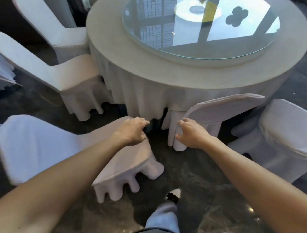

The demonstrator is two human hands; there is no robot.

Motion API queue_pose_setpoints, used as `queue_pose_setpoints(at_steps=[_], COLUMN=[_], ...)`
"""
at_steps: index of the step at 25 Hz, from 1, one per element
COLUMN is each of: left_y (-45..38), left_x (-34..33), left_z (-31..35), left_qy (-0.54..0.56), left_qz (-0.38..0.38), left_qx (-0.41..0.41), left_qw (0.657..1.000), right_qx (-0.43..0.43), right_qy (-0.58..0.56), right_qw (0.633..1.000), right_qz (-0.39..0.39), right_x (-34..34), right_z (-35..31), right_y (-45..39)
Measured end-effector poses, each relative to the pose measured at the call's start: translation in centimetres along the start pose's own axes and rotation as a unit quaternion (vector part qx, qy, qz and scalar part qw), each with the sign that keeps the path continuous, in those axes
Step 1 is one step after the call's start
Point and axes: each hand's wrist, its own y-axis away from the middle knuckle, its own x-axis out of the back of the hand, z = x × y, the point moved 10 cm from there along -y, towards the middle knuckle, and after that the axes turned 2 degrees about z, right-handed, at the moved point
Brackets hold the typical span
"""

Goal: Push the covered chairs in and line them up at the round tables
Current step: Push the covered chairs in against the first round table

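The left hand (131, 131) is laid on the seat of a covered chair (115, 159) turned sideways just left of the gap, its fingers (141, 122) loosely spread and holding nothing. The right hand (190, 131) is placed against the left edge of a second covered chair (223, 107), tucked partly under the cloth of the round surface (162, 72); its fingers are curled apart, and a firm grip cannot be told. Two more chairs (70, 76) are seen at the left rim, another (294, 134) at the right. A glass turntable (198, 47) is carried on top.
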Motion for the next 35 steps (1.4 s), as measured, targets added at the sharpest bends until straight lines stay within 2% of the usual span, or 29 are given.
queue_pose_setpoints(at_steps=[8, 13, 19, 22, 25, 28, 31, 35], left_y=[11.7, 15.3, 19.0, 20.1, 20.7, 20.5, 19.5, 19.1], left_x=[3.6, 4.3, 2.4, -0.4, -2.4, -2.9, -2.4, -2.0], left_z=[-14.1, -25.3, -39.1, -44.4, -48.0, -49.1, -49.6, -49.6], left_qy=[0.004, -0.007, -0.033, -0.031, -0.074, -0.140, -0.145, -0.127], left_qz=[0.047, 0.044, -0.035, -0.126, -0.178, -0.129, -0.070, 0.004], left_qx=[0.045, 0.030, -0.024, -0.043, -0.085, -0.134, -0.115, -0.121], left_qw=[0.998, 0.999, 0.999, 0.991, 0.978, 0.973, 0.980, 0.985], right_qx=[0.028, 0.003, -0.083, -0.122, -0.141, -0.123, -0.069, -0.091], right_qy=[-0.026, -0.056, -0.139, -0.191, -0.218, -0.203, -0.187, -0.115], right_qw=[0.999, 0.998, 0.987, 0.974, 0.966, 0.969, 0.973, 0.986], right_qz=[-0.010, -0.004, 0.005, 0.007, -0.014, -0.066, -0.118, -0.081], right_x=[-4.6, -8.7, -14.3, -16.7, -20.2, -23.7, -26.3, -28.8], right_z=[-17.1, -27.7, -41.3, -45.4, -48.4, -51.1, -54.6, -55.7], right_y=[-0.6, -3.7, -6.2, -6.8, -7.4, -7.8, -8.1, -8.7])
